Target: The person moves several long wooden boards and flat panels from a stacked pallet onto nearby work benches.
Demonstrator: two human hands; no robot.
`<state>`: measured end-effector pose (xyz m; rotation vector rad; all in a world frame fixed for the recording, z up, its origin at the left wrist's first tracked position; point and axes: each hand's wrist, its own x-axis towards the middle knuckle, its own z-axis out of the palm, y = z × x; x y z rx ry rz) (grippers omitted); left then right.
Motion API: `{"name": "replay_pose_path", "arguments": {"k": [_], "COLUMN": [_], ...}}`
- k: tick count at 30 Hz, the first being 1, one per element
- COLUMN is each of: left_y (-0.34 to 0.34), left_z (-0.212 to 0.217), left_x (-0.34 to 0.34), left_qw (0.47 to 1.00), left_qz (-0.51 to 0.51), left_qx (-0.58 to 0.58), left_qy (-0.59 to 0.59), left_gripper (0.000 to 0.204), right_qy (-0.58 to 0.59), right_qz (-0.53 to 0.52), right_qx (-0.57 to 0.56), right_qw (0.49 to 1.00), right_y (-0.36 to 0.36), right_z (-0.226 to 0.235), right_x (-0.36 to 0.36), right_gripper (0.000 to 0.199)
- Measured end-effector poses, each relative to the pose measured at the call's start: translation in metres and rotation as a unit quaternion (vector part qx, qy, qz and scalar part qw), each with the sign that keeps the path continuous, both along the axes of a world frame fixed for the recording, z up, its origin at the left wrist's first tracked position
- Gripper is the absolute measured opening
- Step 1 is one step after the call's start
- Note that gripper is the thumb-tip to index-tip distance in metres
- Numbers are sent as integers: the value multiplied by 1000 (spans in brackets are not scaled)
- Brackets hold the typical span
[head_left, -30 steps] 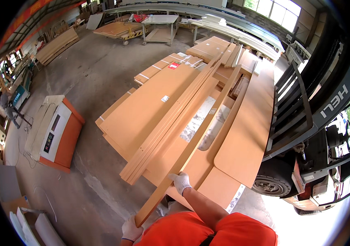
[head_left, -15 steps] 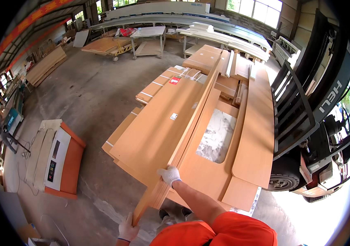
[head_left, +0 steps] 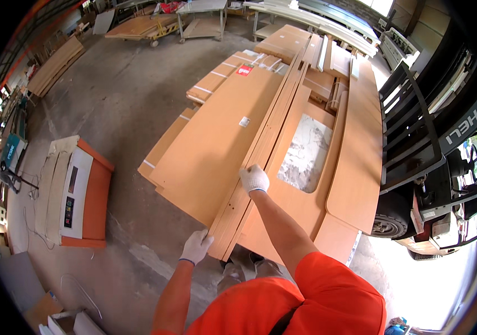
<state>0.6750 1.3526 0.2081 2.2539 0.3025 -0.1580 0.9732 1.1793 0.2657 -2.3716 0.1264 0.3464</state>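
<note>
A bundle of long narrow wood-coloured boards (head_left: 238, 206) runs away from me, flat across the larger panels. My left hand (head_left: 196, 247), in a white knit glove, is closed at the near left corner of these boards, its fingertips partly hidden at the edge. Further up, my right hand (head_left: 255, 178), gloved too, is closed over their right side; what its fingers grip underneath is hidden. To the left lies a wide wood-coloured panel (head_left: 205, 145) with a small white label (head_left: 244, 121). On the right is a panel with a rounded rectangular cutout (head_left: 305, 153).
An orange and white machine cabinet (head_left: 90, 192) stands at the left. A forklift (head_left: 428, 162) is close on the right of the stack. Strapped board packs (head_left: 216, 78) lie beyond the wide panel. A wheeled table (head_left: 202, 22) and a long rack of pale boards (head_left: 316, 22) stand farther back.
The long board tilted on edge now lies flat with the others. My left hand has moved up and right; my right hand has moved forward along the boards. The view has tipped down.
</note>
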Motion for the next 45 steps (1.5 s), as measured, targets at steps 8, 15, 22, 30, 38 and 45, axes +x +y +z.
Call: {"name": "replay_pose_path", "arguments": {"k": [8,15,22,30,38,45], "left_y": [-111,-128,-140,-205,-303,-413], "left_z": [67,43,41,47,43,115], "left_x": [59,68,8,-198,-392,-456], "left_qw": [946,922,923,907,885,879], "left_qz": [68,108,138,197,253,318], "left_qx": [267,346,337,306,356,293], "left_qy": [172,138,124,213,160,201], "left_gripper": [142,130,118,120,109,118], "right_qy": [75,72,105,597,516,446], "right_qz": [41,140,260,-53,-117,-52], "right_qx": [65,4,10,431,648,742], "right_qw": [994,987,960,675,548,497], "right_y": [-69,-68,-97,-150,-167,-169], "right_z": [-59,-87,-72,-108,-79,-59], "right_x": [-86,-99,-138,-260,-253,-247], "right_gripper": [64,56,62,96,111,108]}}
